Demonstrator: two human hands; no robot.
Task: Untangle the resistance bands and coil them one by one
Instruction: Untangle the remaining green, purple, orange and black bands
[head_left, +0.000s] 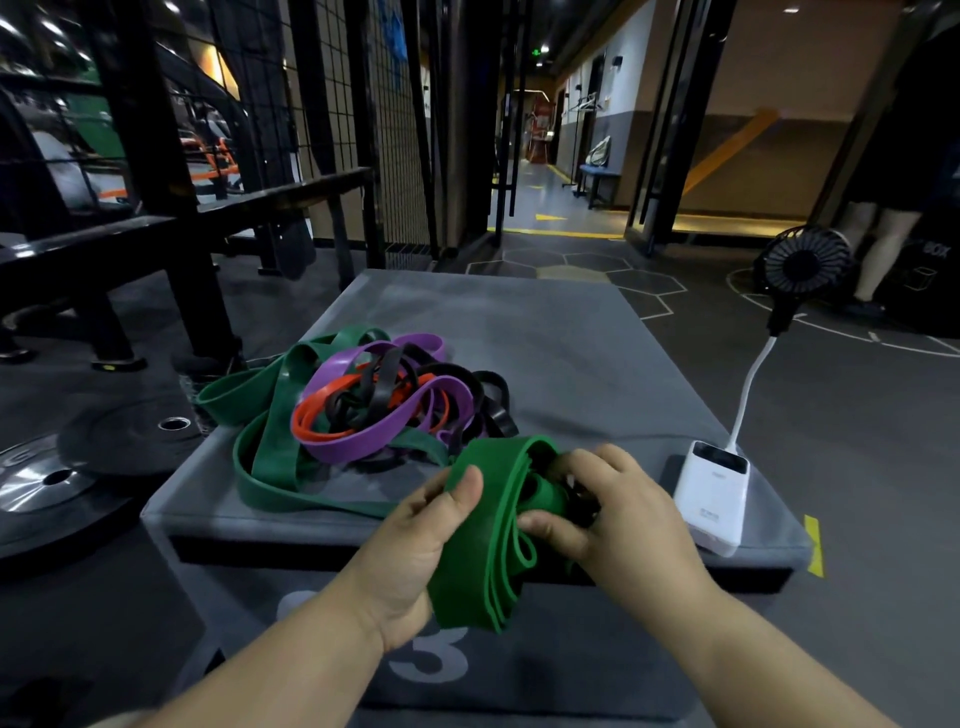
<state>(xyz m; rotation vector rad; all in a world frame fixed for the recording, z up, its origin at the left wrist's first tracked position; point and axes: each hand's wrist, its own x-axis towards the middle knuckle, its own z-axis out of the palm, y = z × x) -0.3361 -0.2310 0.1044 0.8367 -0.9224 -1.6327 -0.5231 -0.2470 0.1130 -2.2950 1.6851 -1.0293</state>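
A tangled heap of resistance bands (363, 400) lies on the grey foam box (571, 353): wide dark green, purple, orange and black loops knotted together. At the box's near edge I hold a partly folded green band (488, 530) in several layers. My left hand (421, 540) grips its left side, thumb pressed on top. My right hand (618, 514) pinches the band's upper right end, where some black band also shows between the fingers. A green strand runs from this bundle back to the heap.
A white power bank (714, 493) with a small clip fan (802, 270) on a white neck sits at the box's right edge. Weight plates (67, 478) lie on the floor left. A black rack (156, 218) stands behind them. A person's legs (878, 244) are far right.
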